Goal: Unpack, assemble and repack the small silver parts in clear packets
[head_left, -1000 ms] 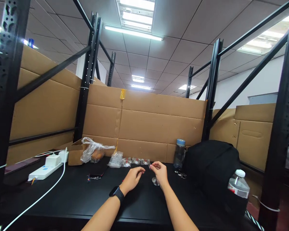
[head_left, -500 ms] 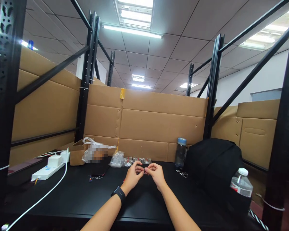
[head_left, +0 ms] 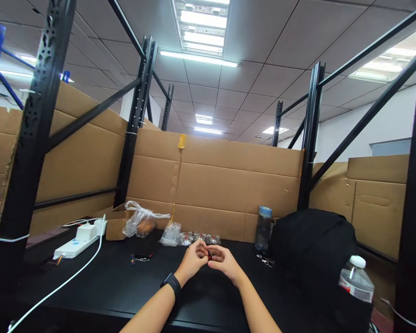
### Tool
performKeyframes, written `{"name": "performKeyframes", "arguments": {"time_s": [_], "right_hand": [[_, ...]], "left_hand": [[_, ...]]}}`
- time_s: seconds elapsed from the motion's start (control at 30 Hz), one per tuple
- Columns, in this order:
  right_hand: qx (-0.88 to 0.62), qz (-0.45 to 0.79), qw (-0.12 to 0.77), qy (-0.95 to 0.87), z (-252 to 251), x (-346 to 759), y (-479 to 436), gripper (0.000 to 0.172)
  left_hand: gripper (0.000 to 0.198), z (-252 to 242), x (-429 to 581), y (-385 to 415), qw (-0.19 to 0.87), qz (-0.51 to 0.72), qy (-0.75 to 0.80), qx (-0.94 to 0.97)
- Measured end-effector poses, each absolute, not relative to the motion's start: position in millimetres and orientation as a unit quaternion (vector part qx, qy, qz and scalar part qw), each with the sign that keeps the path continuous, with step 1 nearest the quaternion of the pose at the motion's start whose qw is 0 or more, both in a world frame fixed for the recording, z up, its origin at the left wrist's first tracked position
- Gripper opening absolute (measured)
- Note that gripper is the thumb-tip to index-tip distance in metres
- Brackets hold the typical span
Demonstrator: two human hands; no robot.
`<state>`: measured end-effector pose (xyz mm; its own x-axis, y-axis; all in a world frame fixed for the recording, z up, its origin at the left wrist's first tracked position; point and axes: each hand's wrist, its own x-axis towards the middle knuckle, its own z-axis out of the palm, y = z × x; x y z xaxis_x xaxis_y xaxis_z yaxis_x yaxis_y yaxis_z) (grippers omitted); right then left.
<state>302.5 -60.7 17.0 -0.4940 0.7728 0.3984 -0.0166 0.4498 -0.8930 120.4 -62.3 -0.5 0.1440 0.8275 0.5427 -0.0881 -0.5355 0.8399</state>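
My left hand (head_left: 193, 260) and right hand (head_left: 224, 262) meet over the black counter (head_left: 100, 286), fingertips of both pinched shut on a small dark-and-red piece (head_left: 210, 255); I cannot tell what it is. From the piece, a row of clear packets (head_left: 201, 238) lies at 12 o'clock, a blue-capped bottle (head_left: 264, 226) at 2, a black bag (head_left: 314, 240) at 3, and a white power strip (head_left: 76, 245) at 9.

The left hand (head_left: 193, 260) and right hand (head_left: 226, 262) pinch one small part (head_left: 210, 254).
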Motion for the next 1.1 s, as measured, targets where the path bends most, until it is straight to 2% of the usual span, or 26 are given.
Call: {"name": "performKeyframes", "arguments": {"time_s": [0.23,0.43,0.5,0.6,0.7,1.1], "right_hand": [[-0.276,0.444,0.459,-0.718,10,305,-51,0.055],[-0.366,0.339,0.534,-0.683,14,335,-36,0.057],[-0.426,0.256,0.512,-0.701,11,353,-32,0.053],[-0.511,0.186,0.425,-0.724,2,375,-28,0.041],[-0.535,0.19,0.367,-0.737,-7,382,-25,0.033],[-0.504,0.23,0.307,-0.774,-3,380,-31,0.036]], "left_hand": [[0.026,-2,119,-61,0.35,0.571,0.329,0.666],[0.018,-9,86,-44,0.208,0.527,0.44,0.697],[0.017,-12,71,-39,0.182,0.489,0.453,0.723],[0.018,-17,58,-33,0.161,0.453,0.465,0.744],[0.019,-24,56,-29,0.162,0.408,0.496,0.749],[0.02,-19,67,-34,0.171,0.367,0.535,0.742]]}}
